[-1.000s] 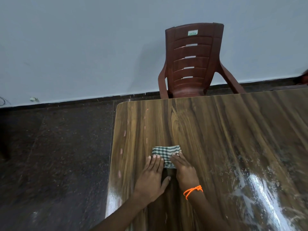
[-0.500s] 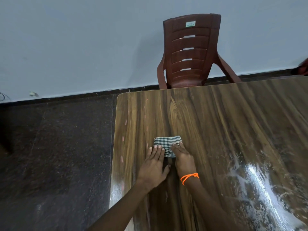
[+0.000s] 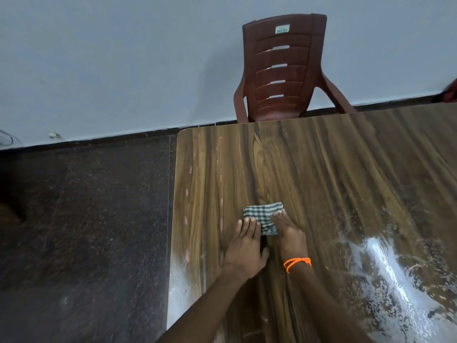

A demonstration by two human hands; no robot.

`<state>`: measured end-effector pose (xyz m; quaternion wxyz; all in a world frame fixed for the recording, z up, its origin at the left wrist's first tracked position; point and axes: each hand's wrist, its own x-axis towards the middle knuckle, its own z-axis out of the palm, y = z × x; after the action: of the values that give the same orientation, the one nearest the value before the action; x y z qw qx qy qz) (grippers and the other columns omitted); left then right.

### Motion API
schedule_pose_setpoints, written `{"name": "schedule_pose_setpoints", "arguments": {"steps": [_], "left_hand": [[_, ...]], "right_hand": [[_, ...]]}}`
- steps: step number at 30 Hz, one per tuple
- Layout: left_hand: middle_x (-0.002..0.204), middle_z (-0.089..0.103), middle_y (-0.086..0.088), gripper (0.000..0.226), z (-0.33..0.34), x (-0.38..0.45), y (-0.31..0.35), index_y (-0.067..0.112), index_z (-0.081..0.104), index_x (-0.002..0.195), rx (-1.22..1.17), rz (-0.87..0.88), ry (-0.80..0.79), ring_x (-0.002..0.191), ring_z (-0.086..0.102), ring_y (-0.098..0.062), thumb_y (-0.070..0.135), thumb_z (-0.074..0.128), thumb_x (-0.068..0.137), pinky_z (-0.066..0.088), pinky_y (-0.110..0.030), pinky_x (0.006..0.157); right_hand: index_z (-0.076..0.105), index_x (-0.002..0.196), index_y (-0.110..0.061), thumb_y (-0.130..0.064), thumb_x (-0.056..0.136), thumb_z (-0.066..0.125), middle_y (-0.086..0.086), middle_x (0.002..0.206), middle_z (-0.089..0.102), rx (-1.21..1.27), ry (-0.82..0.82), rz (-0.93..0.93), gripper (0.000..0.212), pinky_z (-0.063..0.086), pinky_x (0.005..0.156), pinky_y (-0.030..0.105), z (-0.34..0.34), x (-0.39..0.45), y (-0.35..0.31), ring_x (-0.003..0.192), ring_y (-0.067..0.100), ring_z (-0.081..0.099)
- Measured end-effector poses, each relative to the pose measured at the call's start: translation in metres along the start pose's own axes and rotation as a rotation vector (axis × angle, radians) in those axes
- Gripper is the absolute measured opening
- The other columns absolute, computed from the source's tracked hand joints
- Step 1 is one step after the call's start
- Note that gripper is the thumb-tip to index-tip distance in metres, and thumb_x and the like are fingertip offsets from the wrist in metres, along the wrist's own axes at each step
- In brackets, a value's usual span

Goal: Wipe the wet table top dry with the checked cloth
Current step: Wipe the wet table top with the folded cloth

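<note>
While both hands lie flat with fingers extended, the left hand and right hand press the folded checked cloth onto the worktop near its left edge.

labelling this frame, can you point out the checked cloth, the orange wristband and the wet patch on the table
checked cloth (image 3: 262, 214): head view, on its bare upper middle, above the fingers.
orange wristband (image 3: 296, 263): head view, on the cords across the right wrist.
wet patch (image 3: 385, 266): head view, on the bright sheen at the table's right.
</note>
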<state>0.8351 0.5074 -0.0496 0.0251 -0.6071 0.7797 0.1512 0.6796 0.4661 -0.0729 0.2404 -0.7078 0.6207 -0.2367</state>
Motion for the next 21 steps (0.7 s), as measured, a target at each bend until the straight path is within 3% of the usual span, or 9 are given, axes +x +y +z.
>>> {"name": "schedule_pose_setpoints", "arguments": {"steps": [3, 7, 12, 16, 21], "left_hand": [[0.161, 0.018, -0.018, 0.078, -0.001, -0.003, -0.011, 0.0, 0.02, 0.154, -0.005, -0.034, -0.022, 0.151, 0.007, -0.028, 0.047, 0.035, 0.093, -0.003, -0.044, 0.122], [0.161, 0.02, -0.017, 0.079, 0.008, -0.029, -0.025, 0.002, 0.022, 0.154, 0.039, -0.027, -0.021, 0.151, 0.008, -0.029, 0.047, 0.029, 0.089, -0.003, -0.045, 0.122], [0.162, 0.016, -0.016, 0.08, 0.022, -0.074, -0.003, 0.004, 0.019, 0.155, -0.007, -0.049, -0.049, 0.151, 0.004, -0.027, 0.052, 0.026, 0.091, 0.001, -0.045, 0.122], [0.163, 0.004, -0.016, 0.087, 0.019, -0.082, 0.03, 0.002, 0.01, 0.155, -0.107, -0.046, -0.083, 0.151, -0.004, -0.027, 0.057, 0.034, 0.092, -0.014, -0.039, 0.12], [0.164, 0.002, -0.015, 0.088, 0.016, -0.062, 0.021, 0.003, 0.006, 0.156, -0.071, -0.04, -0.085, 0.151, -0.006, -0.024, 0.055, 0.037, 0.092, -0.012, -0.037, 0.12]], "right_hand": [[0.071, 0.108, -0.009, 0.009, 0.069, 0.066, 0.009, 0.116, 0.067, -0.013, -0.008, -0.019, 0.043, 0.049, 0.091, 0.037, 0.014, -0.001, -0.011, 0.119, 0.031, 0.056], [0.07, 0.109, -0.011, 0.02, 0.061, 0.064, 0.006, 0.119, 0.067, -0.05, -0.093, -0.089, 0.058, 0.055, 0.085, 0.039, 0.02, -0.022, -0.021, 0.119, 0.03, 0.056], [0.068, 0.113, -0.016, 0.013, 0.067, 0.065, 0.002, 0.124, 0.064, -0.043, -0.17, -0.116, 0.054, 0.055, 0.083, 0.039, 0.011, -0.073, -0.014, 0.125, 0.025, 0.051], [0.069, 0.111, -0.016, 0.004, 0.064, 0.076, 0.003, 0.122, 0.065, -0.023, -0.15, -0.061, 0.051, 0.053, 0.089, 0.037, -0.007, -0.086, 0.002, 0.123, 0.024, 0.052], [0.069, 0.112, -0.011, -0.004, 0.072, 0.06, 0.008, 0.122, 0.065, -0.031, -0.08, 0.018, 0.041, 0.053, 0.089, 0.041, -0.007, -0.071, -0.011, 0.122, 0.03, 0.053]]}}
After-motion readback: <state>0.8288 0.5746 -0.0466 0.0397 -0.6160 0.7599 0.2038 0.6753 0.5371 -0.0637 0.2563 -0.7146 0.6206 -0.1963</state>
